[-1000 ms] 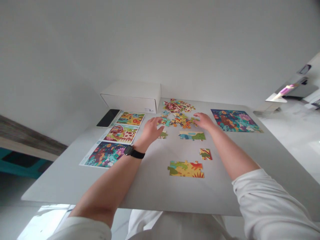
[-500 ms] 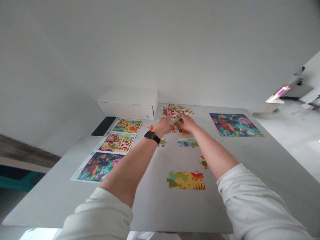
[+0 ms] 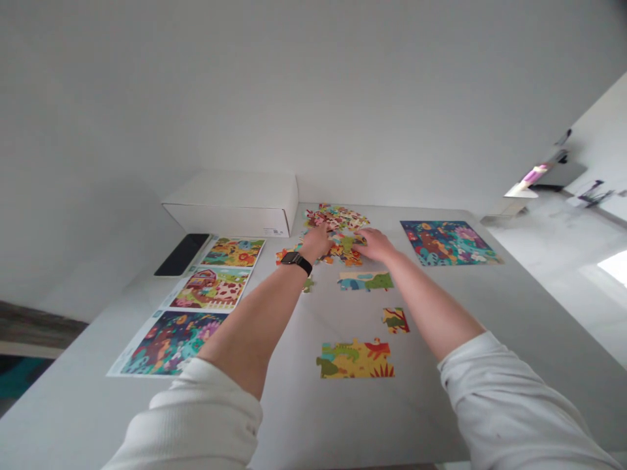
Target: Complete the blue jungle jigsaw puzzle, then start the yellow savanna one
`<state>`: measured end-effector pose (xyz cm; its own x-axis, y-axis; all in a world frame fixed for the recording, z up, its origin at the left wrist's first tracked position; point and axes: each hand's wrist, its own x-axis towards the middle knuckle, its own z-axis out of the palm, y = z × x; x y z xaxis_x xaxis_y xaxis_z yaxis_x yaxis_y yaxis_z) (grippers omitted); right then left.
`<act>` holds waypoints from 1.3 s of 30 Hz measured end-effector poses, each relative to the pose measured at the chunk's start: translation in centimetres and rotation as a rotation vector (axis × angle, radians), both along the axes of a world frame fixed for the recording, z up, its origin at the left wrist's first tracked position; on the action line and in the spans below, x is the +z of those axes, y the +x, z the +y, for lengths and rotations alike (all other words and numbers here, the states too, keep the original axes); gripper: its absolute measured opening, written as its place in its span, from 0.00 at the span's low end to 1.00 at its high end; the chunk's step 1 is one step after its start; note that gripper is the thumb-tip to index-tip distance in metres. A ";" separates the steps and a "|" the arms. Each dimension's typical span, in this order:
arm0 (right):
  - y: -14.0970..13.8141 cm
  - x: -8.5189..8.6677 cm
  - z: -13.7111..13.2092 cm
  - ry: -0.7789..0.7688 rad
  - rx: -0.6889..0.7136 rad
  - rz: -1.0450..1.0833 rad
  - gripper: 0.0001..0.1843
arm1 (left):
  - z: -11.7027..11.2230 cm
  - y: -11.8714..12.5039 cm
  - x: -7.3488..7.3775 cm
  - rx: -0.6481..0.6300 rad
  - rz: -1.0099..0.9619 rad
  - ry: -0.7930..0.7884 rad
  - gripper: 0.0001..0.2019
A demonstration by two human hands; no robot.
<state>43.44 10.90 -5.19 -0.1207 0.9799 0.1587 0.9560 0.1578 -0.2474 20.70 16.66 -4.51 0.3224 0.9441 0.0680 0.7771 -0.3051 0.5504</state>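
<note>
Both my hands are over loose jigsaw pieces at the middle of the table. My left hand, with a black watch on its wrist, rests at the left side of these pieces, index finger and thumb apart. From the right, my right hand reaches to their edge, its thumb and fingers spread near a green-and-yellow piece. Behind the hands lies a heap of mixed pieces. Closer to me are a joined blue-and-green strip, a small piece with a tree and a joined yellow section with a crocodile.
A white box stands against the wall at the back left. Beside it lie a black phone and a sheet with three printed pictures. At the right lies a dark blue sea-scene puzzle.
My hands have moved apart, the right one drawing back to the right and uncovering pieces between them. The tree piece now shows fully beside my right forearm. The view has shifted slightly.
</note>
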 end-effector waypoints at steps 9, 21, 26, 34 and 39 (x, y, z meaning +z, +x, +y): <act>-2.4 -0.2 -0.6 -0.043 0.108 -0.013 0.18 | -0.6 -2.5 0.7 0.168 -0.499 -0.156 0.24; -4.2 5.1 -7.4 -0.016 0.126 0.667 0.14 | -10.1 -6.8 4.8 -0.043 -0.895 -0.145 0.19; -6.2 5.6 -11.9 -0.276 0.225 0.928 0.17 | -13.7 -5.1 4.6 -0.189 -0.854 -0.131 0.21; -5.6 3.5 -14.2 -0.300 0.131 1.143 0.17 | -15.9 -4.7 3.3 -0.054 -0.881 -0.054 0.11; -5.5 2.3 -14.2 -0.327 0.037 1.295 0.15 | -16.8 -4.9 0.4 -0.070 -0.931 -0.222 0.15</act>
<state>37.98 -3.28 -2.93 -0.0896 0.9941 -0.0616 0.0009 -0.0618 -0.9981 15.78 -0.14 -4.11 0.2857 0.9469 0.1476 -0.0173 -0.1489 0.9887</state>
